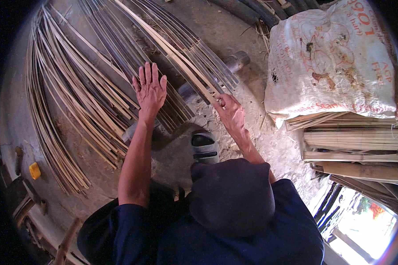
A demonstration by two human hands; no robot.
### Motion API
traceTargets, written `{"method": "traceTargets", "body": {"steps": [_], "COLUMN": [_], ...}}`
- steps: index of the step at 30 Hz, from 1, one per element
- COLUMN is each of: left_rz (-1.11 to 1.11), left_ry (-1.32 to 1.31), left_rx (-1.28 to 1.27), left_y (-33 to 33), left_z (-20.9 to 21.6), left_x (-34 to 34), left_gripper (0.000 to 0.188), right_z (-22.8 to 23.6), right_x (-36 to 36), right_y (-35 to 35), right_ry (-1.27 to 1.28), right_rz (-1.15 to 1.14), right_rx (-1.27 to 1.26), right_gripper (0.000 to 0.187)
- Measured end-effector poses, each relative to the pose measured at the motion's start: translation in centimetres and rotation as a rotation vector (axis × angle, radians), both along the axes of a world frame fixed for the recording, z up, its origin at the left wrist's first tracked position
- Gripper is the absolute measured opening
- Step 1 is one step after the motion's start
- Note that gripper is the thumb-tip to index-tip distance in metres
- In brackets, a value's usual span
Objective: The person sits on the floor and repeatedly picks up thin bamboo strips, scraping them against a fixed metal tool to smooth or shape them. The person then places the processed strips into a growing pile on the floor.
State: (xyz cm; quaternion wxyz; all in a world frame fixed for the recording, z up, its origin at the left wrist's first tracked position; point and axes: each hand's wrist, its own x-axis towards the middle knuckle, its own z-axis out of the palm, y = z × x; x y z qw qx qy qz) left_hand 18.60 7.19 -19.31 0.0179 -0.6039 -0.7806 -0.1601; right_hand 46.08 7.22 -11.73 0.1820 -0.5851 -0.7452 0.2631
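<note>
Long thin bamboo strips lie in separate groups on the floor before me. My left hand [151, 90] rests flat, fingers stretched and a little apart, on a group of dark strips [174, 110]. With its thumb and fingers, my right hand [232, 115] pinches the near end of a pale bamboo strip [188, 66]. That strip runs away to the far left, beside more dark strips [214, 59] on its right. Whether a second pale strip is also in the pinch is hard to make out. At the left, a loose fan of pale and brown strips [70, 88] spreads toward me.
A round pole [239, 61] passes under the strips. To the right, a stained white sack [327, 66] sits on stacked split bamboo [353, 139]. A sandal [204, 148] shows between my arms. A yellow object [35, 170] lies at the left near wooden pieces [24, 207].
</note>
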Motion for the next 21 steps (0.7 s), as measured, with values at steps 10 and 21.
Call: {"method": "traceTargets", "body": {"steps": [10,21], "left_rz": [0.021,0.018], "left_ry": [-0.041,-0.032], "left_rx": [-0.046,-0.080], "left_y": [0.1,0.2], "left_z": [-0.1,-0.1], "left_x": [0.1,0.0], "left_gripper": [0.060,0.060], "right_z": [-3.3,-4.2], "right_x": [0.3,1.3], "right_y": [-0.7,-1.6], "right_ry": [-0.048,-0.037], "right_rz": [0.154,0.092], "right_rx": [0.117,0.168], "right_gripper": [0.033,0.019]}}
